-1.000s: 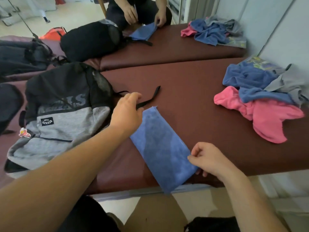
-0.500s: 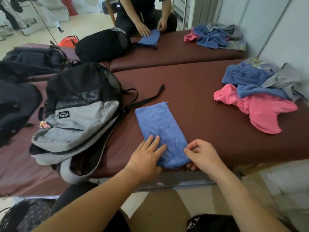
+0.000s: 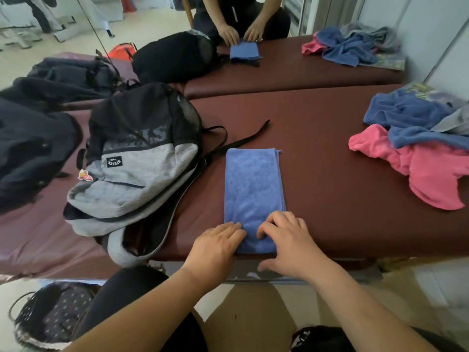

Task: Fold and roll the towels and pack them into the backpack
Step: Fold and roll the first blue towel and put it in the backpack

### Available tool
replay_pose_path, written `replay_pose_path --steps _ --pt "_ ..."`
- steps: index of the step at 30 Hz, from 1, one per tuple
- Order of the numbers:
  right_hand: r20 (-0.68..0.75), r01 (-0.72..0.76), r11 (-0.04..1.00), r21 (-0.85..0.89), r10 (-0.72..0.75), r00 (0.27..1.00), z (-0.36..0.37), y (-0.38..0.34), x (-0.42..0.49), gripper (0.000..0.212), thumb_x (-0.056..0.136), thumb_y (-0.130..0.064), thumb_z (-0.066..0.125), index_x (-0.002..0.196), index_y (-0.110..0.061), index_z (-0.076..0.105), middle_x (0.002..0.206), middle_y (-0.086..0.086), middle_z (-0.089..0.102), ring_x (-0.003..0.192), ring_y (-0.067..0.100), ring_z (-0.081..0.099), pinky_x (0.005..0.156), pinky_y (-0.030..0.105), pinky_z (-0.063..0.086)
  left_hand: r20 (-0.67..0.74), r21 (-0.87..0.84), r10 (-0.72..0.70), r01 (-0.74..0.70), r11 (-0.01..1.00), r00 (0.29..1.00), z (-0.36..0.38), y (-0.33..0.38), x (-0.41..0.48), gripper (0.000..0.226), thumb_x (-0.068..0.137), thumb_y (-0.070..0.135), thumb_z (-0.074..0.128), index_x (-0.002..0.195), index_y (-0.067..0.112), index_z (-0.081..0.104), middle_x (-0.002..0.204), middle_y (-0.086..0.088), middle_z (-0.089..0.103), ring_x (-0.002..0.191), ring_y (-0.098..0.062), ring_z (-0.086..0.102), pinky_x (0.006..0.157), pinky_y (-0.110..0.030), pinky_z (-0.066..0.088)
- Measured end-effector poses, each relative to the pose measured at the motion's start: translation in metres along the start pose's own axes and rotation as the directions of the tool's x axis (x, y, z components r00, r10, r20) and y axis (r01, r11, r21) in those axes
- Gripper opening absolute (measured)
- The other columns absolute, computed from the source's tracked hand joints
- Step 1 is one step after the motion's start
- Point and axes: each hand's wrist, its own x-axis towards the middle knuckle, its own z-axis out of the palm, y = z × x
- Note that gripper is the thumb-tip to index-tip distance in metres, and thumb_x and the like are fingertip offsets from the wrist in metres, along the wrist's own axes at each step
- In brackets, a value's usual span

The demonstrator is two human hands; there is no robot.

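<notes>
A blue towel (image 3: 253,189), folded into a long narrow strip, lies on the maroon table (image 3: 330,199) and runs away from me. Both my hands are at its near end by the table's front edge. My left hand (image 3: 215,247) presses flat fingers on the near left corner. My right hand (image 3: 289,242) has its fingers curled over the near right end, thumb at the table edge. The grey and black backpack (image 3: 134,168) lies to the left of the towel with its opening towards me. Its strap (image 3: 243,138) reaches past the towel's far end.
A loose pile of pink, blue and grey towels (image 3: 418,148) sits at the right of the table. Across, another person folds a blue towel (image 3: 245,50) beside a black backpack (image 3: 175,57). Dark bags (image 3: 33,153) lie at the left, a dotted bag (image 3: 55,316) on the floor.
My left hand came back from the towel's far end to its near end. The towel was turned to point straight away from me. My right hand shifted onto the near end.
</notes>
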Motion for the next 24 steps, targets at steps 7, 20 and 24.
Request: replay_pose_path --steps 7,20,24 --pt "-0.2 0.094 0.994 0.055 -0.081 0.976 -0.008 0.004 0.006 0.033 0.071 -0.026 0.078 0.091 -0.032 0.053 0.093 -0.015 0.054 0.09 0.016 0.053 0.073 0.035 0.044 -0.05 -0.183 -0.112 0.101 0.978 0.992 -0.008 -0.01 0.001 0.031 0.093 0.031 0.047 0.113 0.02 0.068 0.122 0.005 0.071 0.111 -0.019 0.068 0.087 -0.038 0.058" --pt "-0.061 -0.19 0.828 0.527 0.261 0.964 -0.024 0.021 0.012 0.01 0.089 -0.031 0.078 0.084 -0.034 0.07 0.073 -0.006 0.064 0.061 0.01 0.055 0.064 0.026 0.048 0.105 -0.544 -0.457 0.436 0.717 0.883 -0.008 -0.028 0.018 0.005 0.097 0.03 0.064 0.094 0.031 0.061 0.083 0.012 0.069 0.072 -0.003 0.06 0.065 -0.017 0.044" --pt "-0.056 -0.272 0.809 0.521 0.35 0.935 -0.024 0.018 0.02 0.015 0.085 -0.031 0.081 0.072 -0.028 0.074 0.06 -0.009 0.061 0.056 0.003 0.054 0.055 0.016 0.043 0.127 -0.556 -0.462 0.449 0.7 0.878 -0.007 -0.031 0.023 0.009 0.095 0.034 0.066 0.087 0.031 0.062 0.078 0.008 0.069 0.067 -0.009 0.06 0.062 -0.018 0.047"
